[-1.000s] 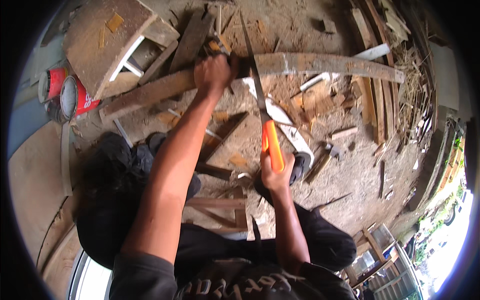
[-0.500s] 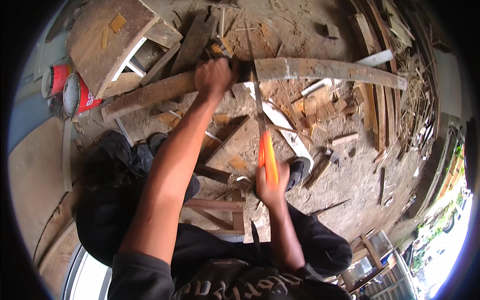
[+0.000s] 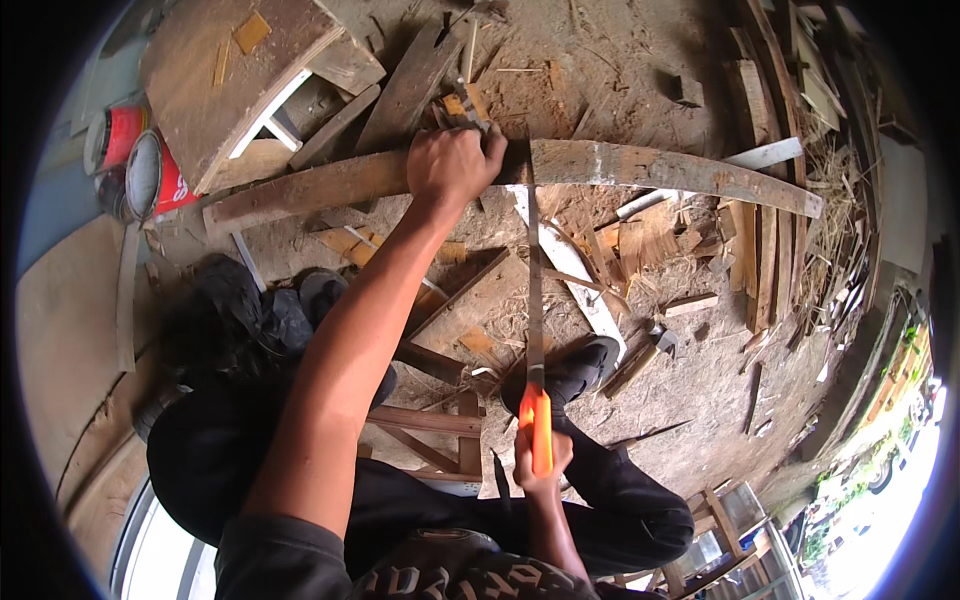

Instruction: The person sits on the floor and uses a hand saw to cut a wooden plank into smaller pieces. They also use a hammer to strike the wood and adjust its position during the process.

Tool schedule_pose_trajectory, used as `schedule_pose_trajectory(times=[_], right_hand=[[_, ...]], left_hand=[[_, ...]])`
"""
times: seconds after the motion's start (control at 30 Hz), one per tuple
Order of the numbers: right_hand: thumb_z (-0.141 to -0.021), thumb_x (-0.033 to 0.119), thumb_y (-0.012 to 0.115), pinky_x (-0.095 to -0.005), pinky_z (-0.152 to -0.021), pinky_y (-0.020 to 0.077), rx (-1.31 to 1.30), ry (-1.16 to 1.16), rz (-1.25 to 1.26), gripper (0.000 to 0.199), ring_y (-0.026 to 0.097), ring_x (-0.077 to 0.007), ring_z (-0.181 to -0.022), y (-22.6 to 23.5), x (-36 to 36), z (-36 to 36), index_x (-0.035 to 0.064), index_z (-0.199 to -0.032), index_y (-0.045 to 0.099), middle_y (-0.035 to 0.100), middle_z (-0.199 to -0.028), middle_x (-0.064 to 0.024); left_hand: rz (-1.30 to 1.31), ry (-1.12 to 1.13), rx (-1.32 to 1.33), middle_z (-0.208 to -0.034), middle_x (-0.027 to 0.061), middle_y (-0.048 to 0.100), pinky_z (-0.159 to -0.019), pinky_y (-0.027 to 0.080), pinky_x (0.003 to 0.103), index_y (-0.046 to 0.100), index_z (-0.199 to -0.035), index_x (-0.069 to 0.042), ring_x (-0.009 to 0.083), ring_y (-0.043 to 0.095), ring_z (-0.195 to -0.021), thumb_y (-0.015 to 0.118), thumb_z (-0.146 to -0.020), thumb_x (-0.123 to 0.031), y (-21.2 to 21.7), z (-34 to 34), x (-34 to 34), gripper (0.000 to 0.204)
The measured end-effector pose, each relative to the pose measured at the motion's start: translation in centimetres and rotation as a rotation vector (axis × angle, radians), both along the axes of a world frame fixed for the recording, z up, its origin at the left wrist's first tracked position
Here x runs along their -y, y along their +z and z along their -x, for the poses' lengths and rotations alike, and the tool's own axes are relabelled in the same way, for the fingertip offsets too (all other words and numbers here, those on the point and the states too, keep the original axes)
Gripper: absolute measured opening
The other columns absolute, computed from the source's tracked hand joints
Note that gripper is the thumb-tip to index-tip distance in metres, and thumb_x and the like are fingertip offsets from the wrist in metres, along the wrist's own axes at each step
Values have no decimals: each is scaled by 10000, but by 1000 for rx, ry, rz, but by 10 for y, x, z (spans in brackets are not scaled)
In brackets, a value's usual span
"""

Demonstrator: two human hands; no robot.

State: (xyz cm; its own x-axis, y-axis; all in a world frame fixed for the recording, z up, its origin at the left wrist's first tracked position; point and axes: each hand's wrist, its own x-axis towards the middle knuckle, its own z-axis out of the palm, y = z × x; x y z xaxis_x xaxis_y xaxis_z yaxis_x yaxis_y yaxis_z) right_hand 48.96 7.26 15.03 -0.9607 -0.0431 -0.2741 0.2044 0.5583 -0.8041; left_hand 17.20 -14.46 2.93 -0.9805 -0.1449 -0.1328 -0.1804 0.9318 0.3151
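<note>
A long wooden plank [image 3: 670, 168] lies crosswise ahead of me, its ends bowed by the lens. My left hand [image 3: 450, 165] is closed around the plank left of its middle, with the thumb toward the right. My right hand [image 3: 542, 460] grips the orange handle of a handsaw [image 3: 534, 300] close to my body. The thin saw blade points away from me, and its far end meets the plank just right of my left hand. How deep the blade sits in the wood cannot be made out.
A hammer [image 3: 655, 345] lies on the dirt floor beside my shoe [image 3: 575, 370]. A brown wooden panel [image 3: 220, 90] and a red can [image 3: 165, 180] stand at the left. Wood strips [image 3: 765, 250] are stacked at the right. Beneath the plank lies a white board [image 3: 580, 285] among scraps.
My right hand has pulled the handsaw back toward my body, so less blade shows beyond the plank. My left hand keeps its hold on the plank.
</note>
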Motion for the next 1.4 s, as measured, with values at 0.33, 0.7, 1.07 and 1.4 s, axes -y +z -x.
schedule_pose_trajectory(times=[0.33,0.7,1.07,1.4], right_hand=[[-862,76,566,-353,-559,440,-65,-153,87,142,539,-172,-543,-30,36,111,-3,-749,602,588,-624,-98],[-831,75,581,-327,-466,414,-254,-137,186,151,486,-137,-457,-61,54,159,-15,-710,584,500,-529,-48],[-893,159,591,-298,-550,432,-143,-48,188,208,511,-106,-581,98,-20,188,-11,-773,596,549,-602,-43],[-944,262,654,-448,-600,474,-165,-494,-586,256,637,-371,-642,-14,-181,91,9,-914,638,621,-677,-215]], left_hand=[[-45,11,137,-779,205,728,-876,529,469,753,-764,-72,323,737,-693,434,-998,-554,1,-2,0,623],[-84,-28,65,-839,193,735,-916,498,450,774,-800,-101,337,730,-813,476,-973,-501,-2,-6,2,528],[27,9,-183,-706,195,703,-640,562,492,737,-706,-64,389,705,-674,486,-951,-473,-14,-2,-4,539],[-229,-192,-142,-1028,210,698,-902,504,504,701,-1012,-57,352,676,-1001,439,-940,-665,5,-8,5,667]])
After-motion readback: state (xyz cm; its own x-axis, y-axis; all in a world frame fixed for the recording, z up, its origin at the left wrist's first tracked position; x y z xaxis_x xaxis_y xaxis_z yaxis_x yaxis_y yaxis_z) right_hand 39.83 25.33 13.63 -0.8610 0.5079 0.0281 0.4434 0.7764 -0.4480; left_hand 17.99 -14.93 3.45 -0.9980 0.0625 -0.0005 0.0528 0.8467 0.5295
